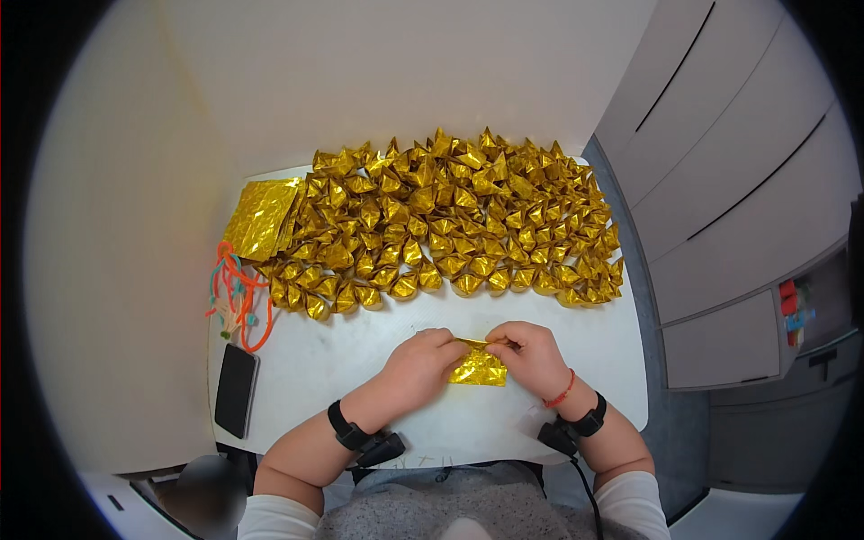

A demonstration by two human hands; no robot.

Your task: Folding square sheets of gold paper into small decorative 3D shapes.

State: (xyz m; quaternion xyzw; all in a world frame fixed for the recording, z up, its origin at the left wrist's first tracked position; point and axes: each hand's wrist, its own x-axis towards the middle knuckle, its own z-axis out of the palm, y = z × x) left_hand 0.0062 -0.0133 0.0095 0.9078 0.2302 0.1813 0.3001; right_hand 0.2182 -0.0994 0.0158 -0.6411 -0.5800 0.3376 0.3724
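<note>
1. Partly hidden — the gold foil sheet (479, 367) has its top edge tucked under the fingertips of both hands, so the fold line there cannot be read clearly; the crinkled lower part lies open to view.
2. Down at the lower edge, both forearms are cut off by the frame, and each wrist carries a black band with a small device beside it, the details too small to make out.
3. Left hand (421, 363) is closed narrowly, pinching the upper left edge of the sheet.
4. Right hand (533, 356) is likewise pinched tight on the upper right edge; a red string sits round its wrist.
5. The sheet lies on the white table (342, 360), near its front edge, between the two hands — its long axis runs left to right, the loose part pointing toward the person.
6. Beyond the hands, well apart, a broad heap of folded gold ingots (450, 220) covers the far half of the table.
7. At the left lie a stack of flat gold sheets (261, 218), a tangle of orange cord (238, 297) and a black phone (237, 390).
</note>
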